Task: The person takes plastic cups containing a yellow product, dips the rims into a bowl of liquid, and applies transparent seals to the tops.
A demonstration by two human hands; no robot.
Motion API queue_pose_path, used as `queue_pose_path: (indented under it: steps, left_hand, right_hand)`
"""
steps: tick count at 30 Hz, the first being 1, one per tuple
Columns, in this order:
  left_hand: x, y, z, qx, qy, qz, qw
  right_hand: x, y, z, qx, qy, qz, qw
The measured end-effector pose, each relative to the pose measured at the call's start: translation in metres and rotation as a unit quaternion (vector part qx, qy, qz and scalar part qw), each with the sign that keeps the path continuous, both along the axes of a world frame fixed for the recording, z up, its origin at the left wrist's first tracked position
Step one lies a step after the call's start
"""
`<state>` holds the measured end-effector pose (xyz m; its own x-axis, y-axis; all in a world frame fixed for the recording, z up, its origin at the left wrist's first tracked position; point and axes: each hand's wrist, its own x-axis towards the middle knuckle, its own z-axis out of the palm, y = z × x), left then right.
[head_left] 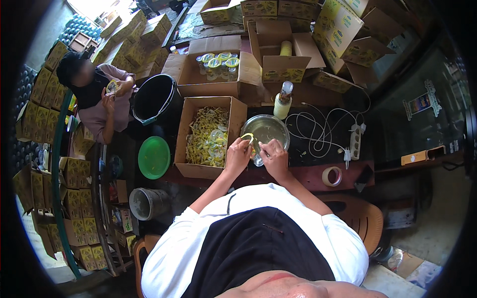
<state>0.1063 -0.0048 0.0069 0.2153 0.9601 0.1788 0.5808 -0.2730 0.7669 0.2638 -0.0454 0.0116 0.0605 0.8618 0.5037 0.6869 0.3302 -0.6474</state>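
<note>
Over the dark worktable [318, 164], by the glass bowl [266, 129], my left hand [237, 155] pinches a yellow label strip [247, 136] — my right hand [274, 156] grips a small clear jar [257, 160].

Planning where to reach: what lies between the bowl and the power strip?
In the head view, a tangle of white cable lies on the table between the bowl and the power strip.
</note>
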Motion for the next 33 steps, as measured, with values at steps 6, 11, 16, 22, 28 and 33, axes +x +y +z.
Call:
queue_pose_path:
  steps: [6, 11, 16, 22, 28, 33]
  left_hand:
    - [0.007, -0.007, 0.0, 0.013, 0.014, -0.029, 0.999]
    - [0.007, -0.003, -0.007, -0.003, -0.053, -0.037, 0.998]
    - [-0.005, 0.007, -0.015, -0.107, -0.137, -0.006, 0.985]
    - [0.001, 0.006, -0.017, -0.002, -0.062, -0.018, 0.998]
    - [0.005, 0.004, -0.018, 0.002, -0.073, -0.03, 0.997]
    - [0.003, 0.005, -0.023, 0.018, -0.073, -0.032, 0.997]
  right_hand:
    - [0.0, 0.016, -0.015, -0.018, -0.074, -0.021, 0.997]
    - [0.006, 0.018, -0.024, -0.125, 0.103, -0.05, 0.986]
    - [0.004, 0.006, -0.007, -0.056, 0.06, -0.03, 0.996]
    - [0.001, 0.003, -0.001, -0.035, -0.019, 0.015, 0.999]
    - [-0.003, 0.013, -0.009, -0.038, -0.082, 0.012, 0.996]
    - [-0.005, 0.019, -0.014, -0.067, -0.043, 0.008, 0.997]
